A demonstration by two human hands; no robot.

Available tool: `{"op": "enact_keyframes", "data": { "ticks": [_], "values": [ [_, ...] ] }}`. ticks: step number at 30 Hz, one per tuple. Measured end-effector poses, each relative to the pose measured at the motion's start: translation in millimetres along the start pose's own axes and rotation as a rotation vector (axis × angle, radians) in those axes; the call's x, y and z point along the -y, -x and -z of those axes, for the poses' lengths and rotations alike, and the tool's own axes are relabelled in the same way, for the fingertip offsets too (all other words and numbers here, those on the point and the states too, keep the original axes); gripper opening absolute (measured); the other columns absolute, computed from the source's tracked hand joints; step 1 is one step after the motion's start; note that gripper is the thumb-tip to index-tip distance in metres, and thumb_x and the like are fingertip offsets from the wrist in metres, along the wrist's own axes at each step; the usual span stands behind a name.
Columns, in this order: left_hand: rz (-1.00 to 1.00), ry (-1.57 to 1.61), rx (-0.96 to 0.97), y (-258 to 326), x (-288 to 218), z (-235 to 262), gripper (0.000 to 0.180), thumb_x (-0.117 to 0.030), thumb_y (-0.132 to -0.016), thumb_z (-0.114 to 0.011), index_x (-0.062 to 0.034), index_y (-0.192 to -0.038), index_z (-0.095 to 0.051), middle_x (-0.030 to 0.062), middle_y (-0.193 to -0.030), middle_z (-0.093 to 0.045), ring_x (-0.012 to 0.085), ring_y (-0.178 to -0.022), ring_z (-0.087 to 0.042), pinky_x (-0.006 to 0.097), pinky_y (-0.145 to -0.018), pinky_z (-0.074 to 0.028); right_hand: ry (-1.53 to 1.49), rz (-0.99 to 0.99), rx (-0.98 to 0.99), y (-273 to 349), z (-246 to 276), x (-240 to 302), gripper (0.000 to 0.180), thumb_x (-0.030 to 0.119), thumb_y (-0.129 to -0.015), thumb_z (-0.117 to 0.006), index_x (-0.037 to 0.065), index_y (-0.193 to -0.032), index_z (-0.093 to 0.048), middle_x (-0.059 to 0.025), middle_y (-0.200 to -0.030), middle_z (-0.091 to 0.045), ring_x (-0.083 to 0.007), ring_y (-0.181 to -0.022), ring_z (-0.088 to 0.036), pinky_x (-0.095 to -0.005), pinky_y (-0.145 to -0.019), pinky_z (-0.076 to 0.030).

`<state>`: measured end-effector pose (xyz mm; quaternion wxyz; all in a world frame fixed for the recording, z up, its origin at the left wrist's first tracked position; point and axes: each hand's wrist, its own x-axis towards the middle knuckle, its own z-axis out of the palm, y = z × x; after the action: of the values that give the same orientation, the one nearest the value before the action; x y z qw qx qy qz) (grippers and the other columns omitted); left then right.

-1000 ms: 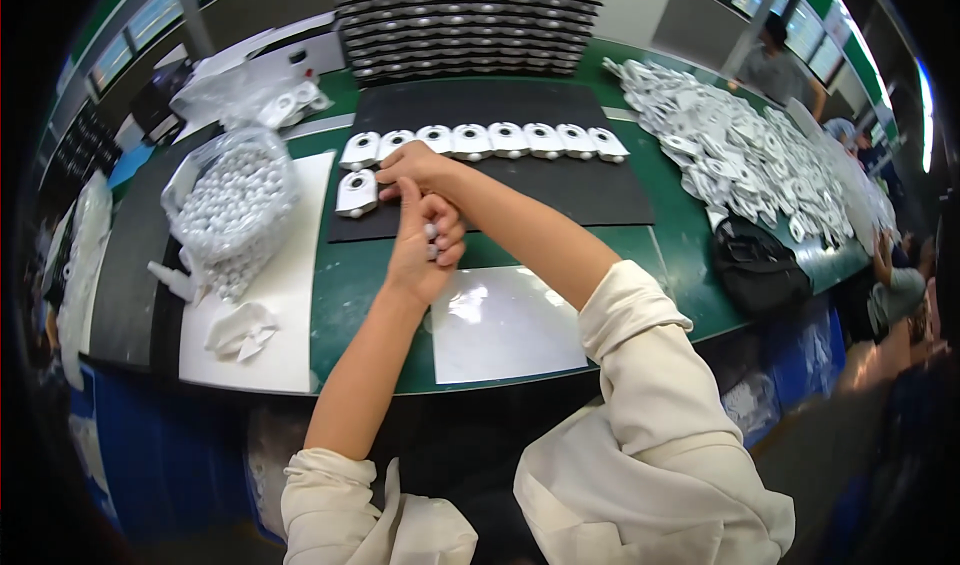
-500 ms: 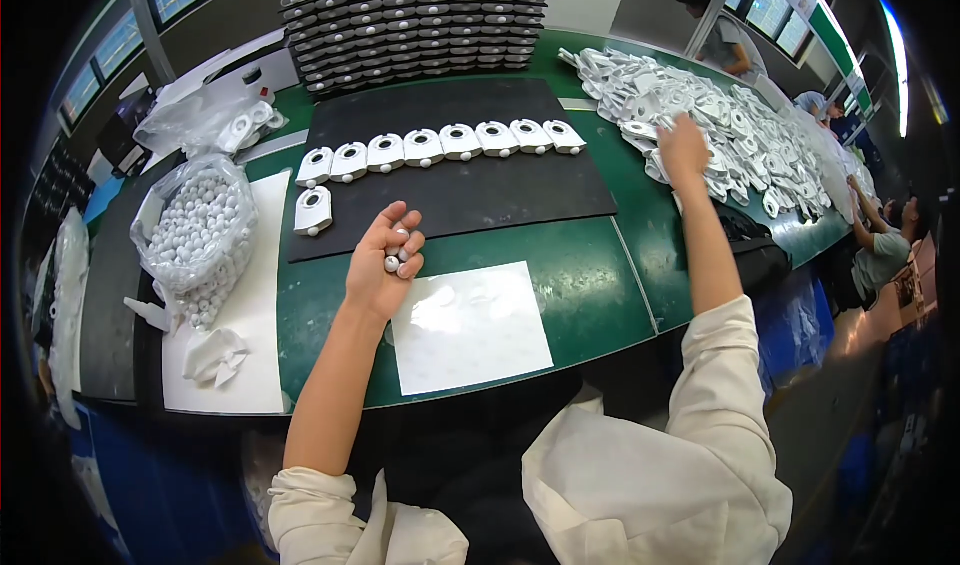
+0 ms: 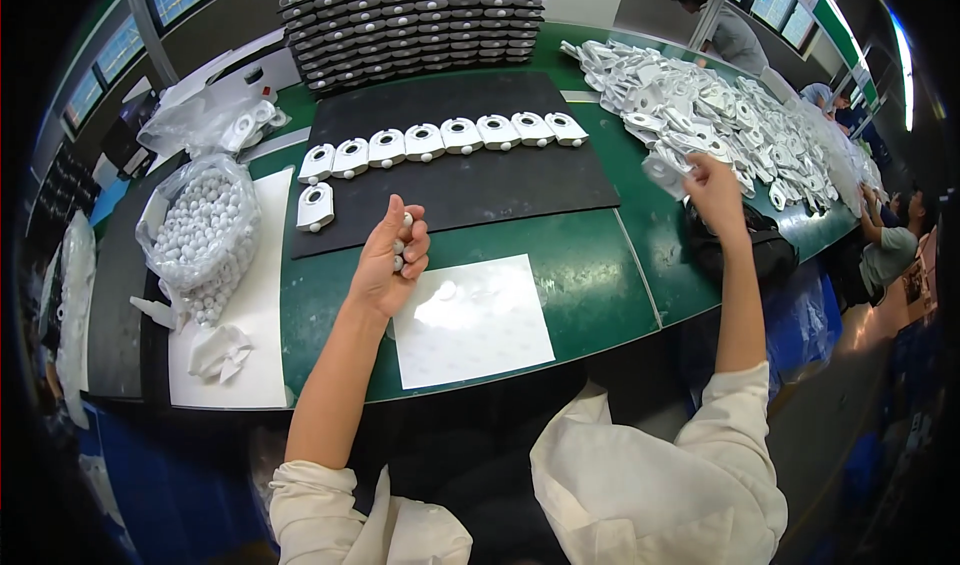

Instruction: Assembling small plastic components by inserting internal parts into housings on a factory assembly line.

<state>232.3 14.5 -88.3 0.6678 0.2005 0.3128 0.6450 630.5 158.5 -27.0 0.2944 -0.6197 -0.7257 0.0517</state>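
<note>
My left hand [image 3: 378, 270] is curled, palm up, around a few small white balls [image 3: 399, 255], in front of the black mat [image 3: 470, 191]. Off to the right, my right hand [image 3: 718, 200] pinches a white plastic piece [image 3: 662, 174], slightly blurred, at the near edge of a big pile of similar white pieces [image 3: 740, 115]. On the mat stands a row of white pieces with round dark holes [image 3: 421, 141], each with a ball at its near edge. One more such piece [image 3: 315, 208] lies in front of the row's left end.
A clear bag of white balls [image 3: 205, 215] stands at left, near a crumpled white scrap [image 3: 219, 353]. A white sheet [image 3: 473, 323] lies at the table's front. Loaded trays [image 3: 415, 30] are stacked behind the mat. A black bag [image 3: 760, 245] sits at the right edge; other people work beyond.
My right hand has drawn back from the pile toward me, bringing a white plastic piece with it. My left fingers have curled a little more around the balls.
</note>
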Motion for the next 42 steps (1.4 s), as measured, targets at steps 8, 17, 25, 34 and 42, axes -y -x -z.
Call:
{"op": "enact_keyframes", "data": {
  "ticks": [8,17,25,34,42],
  "values": [
    [-0.031,-0.062,0.049,-1,2,-3,0.036,-0.033,-0.089,-0.055,-0.0044,-0.110,-0.049,-0.0033,-0.066,-0.034,0.0033,-0.054,-0.032,0.016,-0.040,-0.023,-0.013,0.561,0.239,103,-29,75,0.018,0.007,-0.070,-0.068,0.005,-0.088,-0.066,-0.0102,-0.081,-0.063,-0.0271,-0.076,-0.058,-0.0346,-0.070,-0.046],
    [-0.034,-0.096,0.104,-1,4,-7,0.025,-0.016,-0.087,-0.059,-0.0075,-0.108,-0.051,-0.0016,-0.080,-0.049,0.0028,-0.055,-0.035,0.016,-0.040,-0.025,0.048,0.499,0.343,81,-39,85,0.033,0.012,-0.071,-0.069,0.000,-0.101,-0.061,-0.0137,-0.095,-0.061,-0.0324,-0.086,-0.056,-0.0384,-0.080,-0.043],
    [0.010,-0.165,0.085,1,2,-7,0.016,-0.018,-0.084,-0.063,-0.0062,-0.091,-0.055,-0.0015,-0.079,-0.053,0.0019,-0.052,-0.034,0.016,-0.040,-0.024,-0.026,0.581,0.505,81,-28,132,0.026,0.006,-0.073,-0.064,-0.001,-0.098,-0.060,-0.0129,-0.083,-0.060,-0.0267,-0.074,-0.057,-0.0319,-0.070,-0.046],
    [-0.005,-0.184,0.139,0,5,-6,0.023,-0.016,-0.083,-0.065,-0.0049,-0.102,-0.057,-0.0012,-0.083,-0.055,0.0017,-0.054,-0.034,0.016,-0.040,-0.025,-1.000,0.120,0.532,138,-102,147,0.014,0.005,-0.088,-0.052,-0.001,-0.101,-0.052,-0.0014,-0.087,-0.058,-0.0061,-0.076,-0.052,-0.0209,-0.068,-0.042],
    [0.022,-0.179,0.140,0,5,-5,0.026,-0.014,-0.085,-0.061,-0.0057,-0.109,-0.056,0.0032,-0.095,-0.058,0.0019,-0.057,-0.036,0.013,-0.041,-0.027,-0.804,0.164,0.467,143,-111,153,0.013,0.006,-0.089,-0.050,0.002,-0.101,-0.051,0.0004,-0.084,-0.056,-0.0055,-0.072,-0.048,-0.0195,-0.063,-0.040]
  ]
}}
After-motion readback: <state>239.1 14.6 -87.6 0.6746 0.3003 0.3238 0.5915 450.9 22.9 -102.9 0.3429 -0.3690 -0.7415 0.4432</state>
